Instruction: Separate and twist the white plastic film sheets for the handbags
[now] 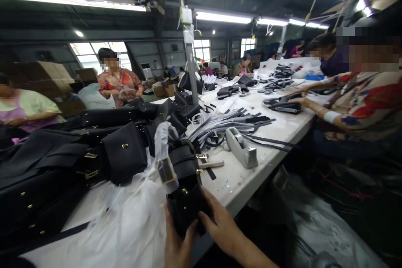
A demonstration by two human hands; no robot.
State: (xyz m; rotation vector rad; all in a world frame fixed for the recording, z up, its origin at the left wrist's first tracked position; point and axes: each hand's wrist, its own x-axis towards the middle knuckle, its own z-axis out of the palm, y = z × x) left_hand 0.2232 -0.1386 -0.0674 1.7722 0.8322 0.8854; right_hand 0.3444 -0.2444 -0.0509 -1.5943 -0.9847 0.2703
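A small black handbag [185,203] with gold-coloured metal fittings is tilted at the near edge of the table, between my two hands. My left hand [178,238] is closed around its lower left side, thumb on the front. On the right side, my right hand [220,222] grips the bag with the thumb across its lower front. A strap with a buckle [166,171], wrapped in clear plastic, stands up at the bag's upper left. Beyond the bag, a pale stick-like tool [212,164] lies on the table. The fingers behind the bag are partly hidden.
Many black bags [124,150] are heaped on the left. White wrapping [125,226] covers the near table. A tape dispenser [241,148] and a bundle of straps [226,127] lie ahead, near a metal post [191,63]. A co-worker's hands [298,98] rest on black pieces at right.
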